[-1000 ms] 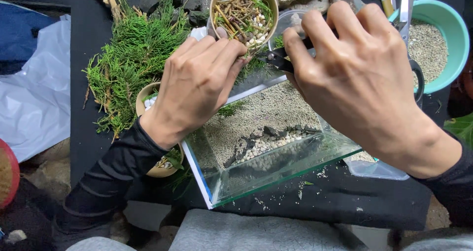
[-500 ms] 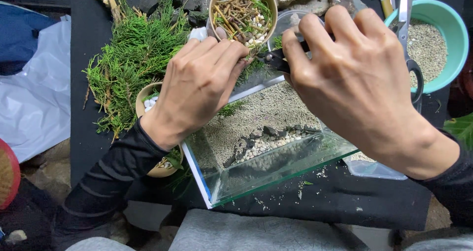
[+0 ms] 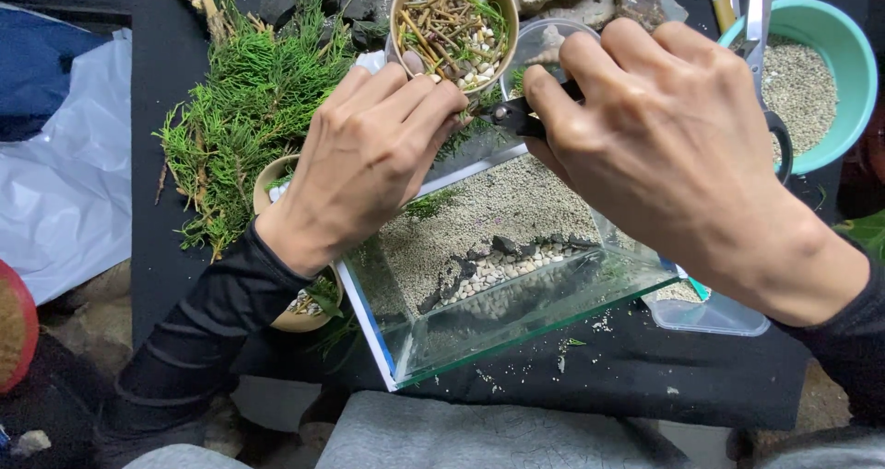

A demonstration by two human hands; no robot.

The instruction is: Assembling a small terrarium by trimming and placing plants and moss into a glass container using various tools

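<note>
Glass tank (image 3: 516,312) already holds gravel and dark stones; we see left hand (image 3: 369,160) pinching a green sprig, right hand (image 3: 664,137) gripping black scissors (image 3: 512,116); planting barely begun.

1. Right hand (image 3: 682,146) is closed around black scissors (image 3: 512,116), blades poking out leftward from the grip.
2. Left hand (image 3: 369,160) pinches at the blade tips; whatever it grips there is hidden.
3. Directly below both grips sits a glass tank (image 3: 502,317) with gravel and dark stones inside.
4. Just above the grip: a round cup of twigs and pebbles (image 3: 452,27).
5. Left of the left hand, a heap of green sprigs (image 3: 244,110).
6. Beyond the right hand, a teal bowl of grit (image 3: 843,45).
</note>
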